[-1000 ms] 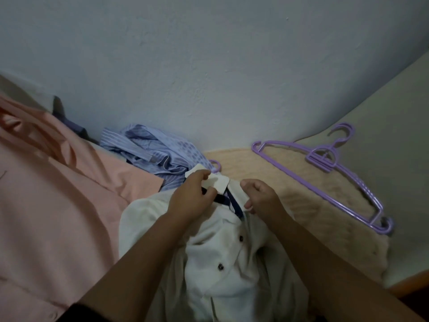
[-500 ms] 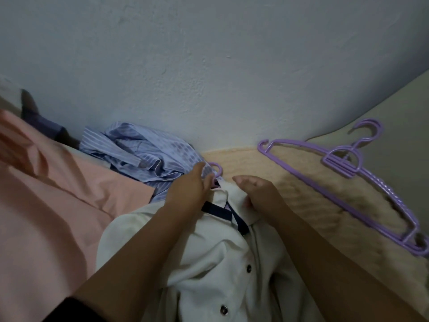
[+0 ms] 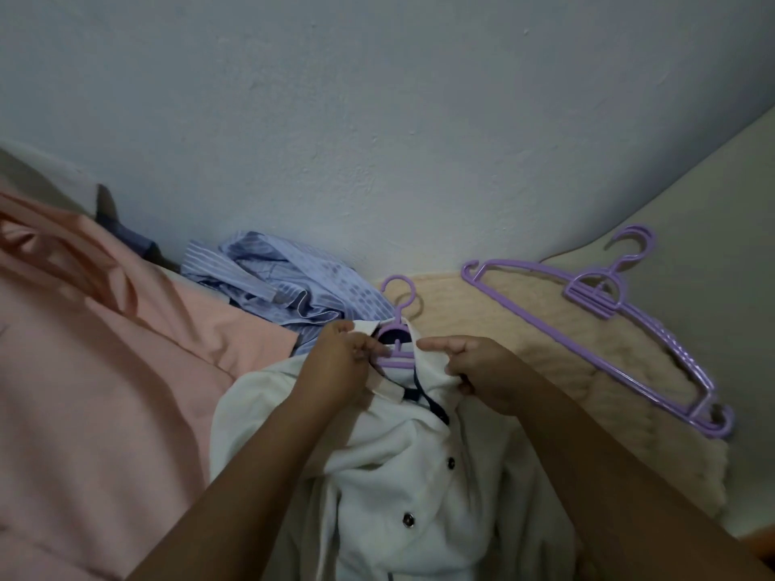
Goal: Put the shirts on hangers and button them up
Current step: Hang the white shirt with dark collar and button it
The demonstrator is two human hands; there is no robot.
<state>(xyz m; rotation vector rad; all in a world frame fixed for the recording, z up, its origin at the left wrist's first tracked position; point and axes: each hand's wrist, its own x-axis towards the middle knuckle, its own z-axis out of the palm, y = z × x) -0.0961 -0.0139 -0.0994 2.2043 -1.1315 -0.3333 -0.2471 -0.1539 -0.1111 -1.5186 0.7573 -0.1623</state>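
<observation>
A white shirt with dark buttons and navy collar trim lies in front of me on a purple hanger, whose hook pokes out of the neck. My left hand pinches the left side of the collar. My right hand grips the right side of the collar, fingers curled into the cloth. The collar is spread apart and shows the hanger's middle. A blue striped shirt lies crumpled behind, against the wall. A second purple hanger lies loose to the right.
A large peach cloth covers the left side. A beige ribbed blanket lies under the loose hanger. A pale wall stands close behind. A dark garment peeks out at the far left.
Both hands have pulled the collar apart, so the purple hanger's hook and middle now show at the neck. The view has shifted a little.
</observation>
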